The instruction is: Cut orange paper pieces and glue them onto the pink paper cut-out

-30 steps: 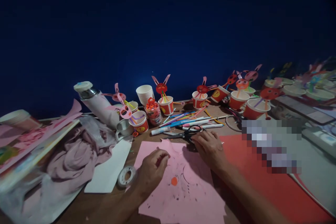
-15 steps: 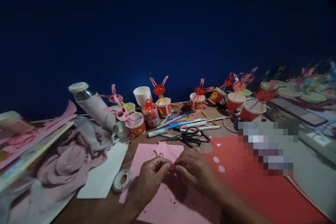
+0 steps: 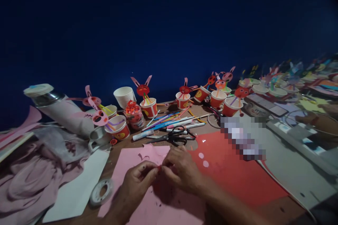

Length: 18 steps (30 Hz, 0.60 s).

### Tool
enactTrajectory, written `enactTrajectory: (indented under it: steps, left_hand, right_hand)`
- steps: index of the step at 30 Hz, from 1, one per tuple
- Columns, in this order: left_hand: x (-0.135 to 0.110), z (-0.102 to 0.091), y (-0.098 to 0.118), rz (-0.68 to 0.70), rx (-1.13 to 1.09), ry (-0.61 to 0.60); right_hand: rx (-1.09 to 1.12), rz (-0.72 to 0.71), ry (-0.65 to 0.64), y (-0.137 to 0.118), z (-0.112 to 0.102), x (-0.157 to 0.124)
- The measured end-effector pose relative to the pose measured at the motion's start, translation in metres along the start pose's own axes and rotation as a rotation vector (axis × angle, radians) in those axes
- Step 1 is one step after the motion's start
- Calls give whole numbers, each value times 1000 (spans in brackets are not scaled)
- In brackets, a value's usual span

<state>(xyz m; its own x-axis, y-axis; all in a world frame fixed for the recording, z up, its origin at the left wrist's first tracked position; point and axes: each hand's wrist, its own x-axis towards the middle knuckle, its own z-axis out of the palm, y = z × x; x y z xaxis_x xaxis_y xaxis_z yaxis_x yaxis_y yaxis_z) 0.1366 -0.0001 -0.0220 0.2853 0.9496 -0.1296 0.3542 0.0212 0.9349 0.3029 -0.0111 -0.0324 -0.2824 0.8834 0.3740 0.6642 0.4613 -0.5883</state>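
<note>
My left hand (image 3: 138, 179) and my right hand (image 3: 181, 170) meet fingertip to fingertip above a pink paper sheet (image 3: 132, 163). Both pinch a tiny red piece (image 3: 159, 169) between them. A red paper sheet (image 3: 235, 172) with small round holes lies just right of my right hand. Black-handled scissors (image 3: 171, 137) rest on the table beyond my hands. A roll of clear tape (image 3: 100, 191) lies left of my left wrist.
Red paper cups with paper rabbit figures (image 3: 149, 107) line the back, beside a stack of white cups (image 3: 124, 96), a jar of red bits (image 3: 134, 114) and several pens (image 3: 171, 121). A steel flask (image 3: 60, 110) and pink cloth (image 3: 31, 172) lie left. White paper (image 3: 76, 190) is near the tape.
My right hand left the scissors and came to my left hand; both now pinch the small red piece. The view has swung to the right.
</note>
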Motion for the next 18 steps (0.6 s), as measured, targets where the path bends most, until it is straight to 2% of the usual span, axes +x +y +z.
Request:
enactTrajectory:
  steps: [7,11,18]
  left_hand:
    - [2,-2,-9,22,39,-8]
    - [5,-5,-16,63,50,36]
    - [1,-6,-4,177,223,-8]
  right_hand:
    - [-23,-15,0,0,-3,1]
    - [-26,-32,-10,-2,-3,0]
    - [-9,-47,-6,-1,-1,-2]
